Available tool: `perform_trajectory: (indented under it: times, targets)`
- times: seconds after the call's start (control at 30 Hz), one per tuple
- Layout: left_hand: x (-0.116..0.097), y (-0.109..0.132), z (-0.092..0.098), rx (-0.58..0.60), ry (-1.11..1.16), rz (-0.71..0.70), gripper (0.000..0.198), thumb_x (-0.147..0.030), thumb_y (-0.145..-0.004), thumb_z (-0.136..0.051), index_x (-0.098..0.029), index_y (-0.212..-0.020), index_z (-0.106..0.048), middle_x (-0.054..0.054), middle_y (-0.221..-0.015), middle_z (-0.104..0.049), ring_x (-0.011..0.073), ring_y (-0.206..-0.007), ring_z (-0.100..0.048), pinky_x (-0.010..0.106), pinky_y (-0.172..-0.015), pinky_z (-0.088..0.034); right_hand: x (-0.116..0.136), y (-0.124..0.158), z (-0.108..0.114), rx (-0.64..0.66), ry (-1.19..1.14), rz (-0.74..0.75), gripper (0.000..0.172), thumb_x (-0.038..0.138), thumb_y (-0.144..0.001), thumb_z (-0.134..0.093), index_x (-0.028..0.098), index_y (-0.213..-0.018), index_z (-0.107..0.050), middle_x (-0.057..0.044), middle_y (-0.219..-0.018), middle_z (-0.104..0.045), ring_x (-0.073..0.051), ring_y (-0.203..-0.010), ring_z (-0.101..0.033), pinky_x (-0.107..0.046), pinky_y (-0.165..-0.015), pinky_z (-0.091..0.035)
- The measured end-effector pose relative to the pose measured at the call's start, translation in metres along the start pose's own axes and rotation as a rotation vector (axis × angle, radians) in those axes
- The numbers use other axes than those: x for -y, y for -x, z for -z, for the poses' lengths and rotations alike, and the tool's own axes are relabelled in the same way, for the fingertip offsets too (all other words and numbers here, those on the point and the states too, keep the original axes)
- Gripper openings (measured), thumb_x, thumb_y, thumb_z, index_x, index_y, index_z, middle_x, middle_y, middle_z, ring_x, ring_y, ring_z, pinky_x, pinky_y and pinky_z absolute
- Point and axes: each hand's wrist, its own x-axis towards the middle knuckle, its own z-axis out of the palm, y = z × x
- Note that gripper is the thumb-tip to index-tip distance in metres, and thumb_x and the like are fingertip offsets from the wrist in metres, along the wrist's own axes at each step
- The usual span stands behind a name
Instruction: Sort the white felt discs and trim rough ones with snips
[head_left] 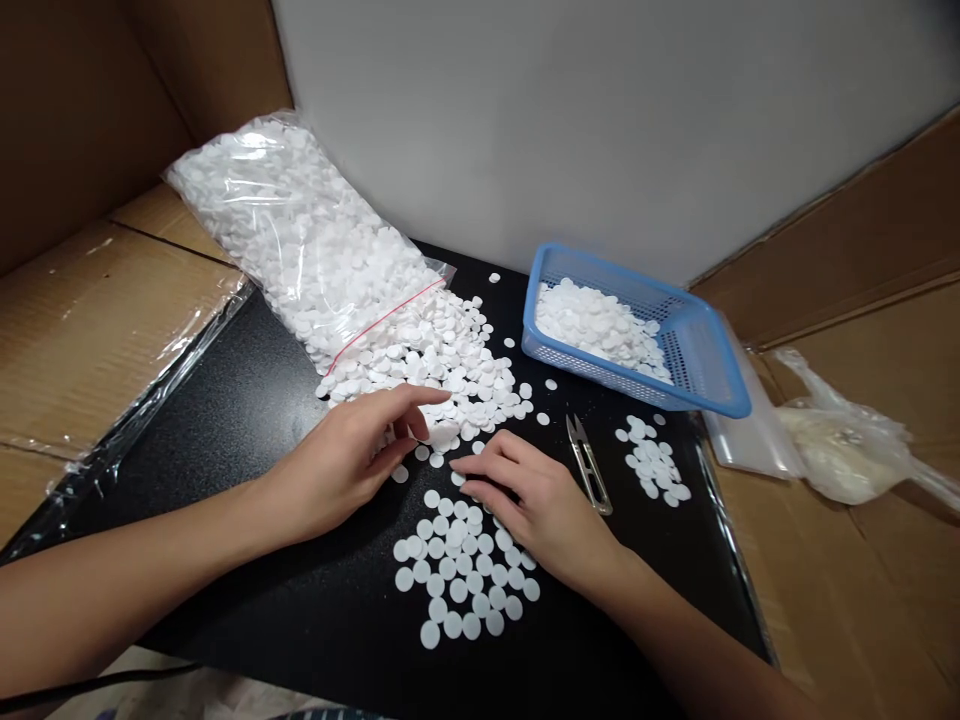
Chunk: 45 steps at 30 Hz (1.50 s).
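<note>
My left hand (360, 450) is over the near edge of a heap of small white round discs (465, 365). Its index finger stretches out above the heap, apart from the thumb, while the other fingers curl loosely. A few discs show beside its fingertips. My right hand (540, 500) is closed, thumb and index finger pinched around one white disc (457, 479) low over the table. Below both hands, a group of white discs (459, 565) lies spread mostly flat, some overlapping; my right hand covers part of its upper right side.
A clear zip bag (292, 230) full of discs lies at the back left, its mouth towards the heap. A blue basket (637, 390) holds more discs. Thread snips (589, 465) and a small disc pile (652, 460) are on the black table (247, 420). Cardboard (832, 590) flanks it.
</note>
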Motion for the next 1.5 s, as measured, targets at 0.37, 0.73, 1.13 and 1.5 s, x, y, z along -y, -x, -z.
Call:
perform_trajectory:
  times: [0.37,0.73,1.13,1.5]
  targets:
    - [-0.007,-0.001,-0.021,0.137,-0.349,-0.212,0.018,-0.012,-0.099,-0.05,-0.019,-0.108,-0.065,0.003,-0.089,-0.06,0.0197,-0.084,-0.054,0.032,-0.074,-0.036,-0.01,-0.001,0.011,-0.076,0.062,-0.132,0.015,0.016,-0.096,-0.058,0.021,-0.103,-0.07,-0.004,-0.091,-0.065,-0.016,-0.078,-0.066,-0.029,-0.072,-0.055]
    - [-0.017,-0.02,-0.035,0.239,-0.588,-0.227,0.005,-0.016,-0.096,-0.058,-0.017,-0.092,-0.061,0.003,-0.09,-0.058,0.0224,-0.085,-0.049,0.035,-0.074,-0.029,-0.008,-0.001,0.022,-0.004,0.015,-0.205,0.011,0.015,-0.094,-0.056,0.021,-0.086,-0.062,-0.001,-0.082,-0.061,-0.015,-0.071,-0.06,-0.028,-0.064,-0.049]
    - [-0.024,-0.024,-0.022,0.248,-0.033,-0.015,0.009,-0.015,-0.092,-0.056,-0.019,-0.087,-0.062,0.0,-0.083,-0.065,0.0165,-0.076,-0.059,0.029,-0.069,-0.042,-0.009,-0.001,0.028,0.078,-0.102,-0.193,0.015,0.007,-0.084,-0.067,0.019,-0.078,-0.06,0.002,-0.085,-0.057,-0.01,-0.066,-0.054,-0.023,-0.059,-0.042]
    - [-0.025,-0.027,-0.018,0.146,0.684,0.447,0.017,-0.031,-0.079,-0.08,-0.017,-0.089,-0.077,0.003,-0.08,-0.074,0.0136,-0.075,-0.068,0.023,-0.071,-0.054,-0.031,0.013,0.075,-0.152,0.53,-0.456,0.028,0.036,-0.089,-0.067,0.023,-0.072,-0.049,0.0,-0.072,-0.06,-0.018,-0.058,-0.055,-0.028,-0.049,-0.031]
